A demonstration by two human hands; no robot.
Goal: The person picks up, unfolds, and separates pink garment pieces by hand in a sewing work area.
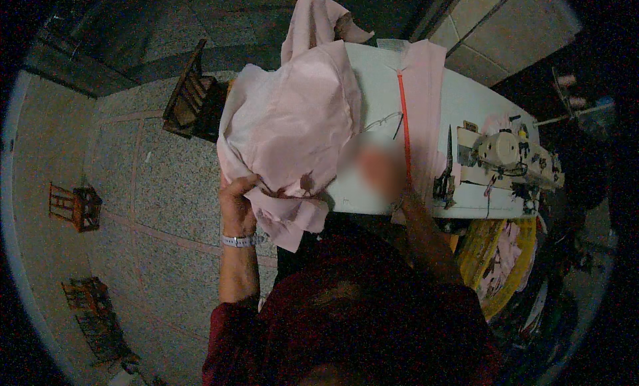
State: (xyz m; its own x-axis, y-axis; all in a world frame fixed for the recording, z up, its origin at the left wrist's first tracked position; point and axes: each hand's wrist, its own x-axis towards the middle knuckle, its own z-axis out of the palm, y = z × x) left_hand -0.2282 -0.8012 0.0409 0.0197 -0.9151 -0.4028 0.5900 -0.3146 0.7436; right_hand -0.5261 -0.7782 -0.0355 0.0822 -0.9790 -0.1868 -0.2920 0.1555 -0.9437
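Observation:
My left hand (238, 201), with a pale band on its wrist, is closed on the lower left edge of a large pink cloth piece (313, 106). The cloth is bunched and hangs over the table's left end, its lower corner dangling by my fingers. My right hand (385, 176) is over the tabletop, right of the cloth, and its fingers are smeared by blur. Just beyond it lie thin-framed glasses (383, 121). A narrow red strip (404, 113) runs along a flat pink cloth panel (424, 99) beside that hand.
A sewing machine (502, 149) stands on the white table (373, 66) at right, with dark scissors (448, 153) beside it. Below it, a yellow basket (477, 246) holds pink cloth scraps (504, 256). A wooden chair (190, 96) stands left of the table; other chairs (76, 206) are farther left.

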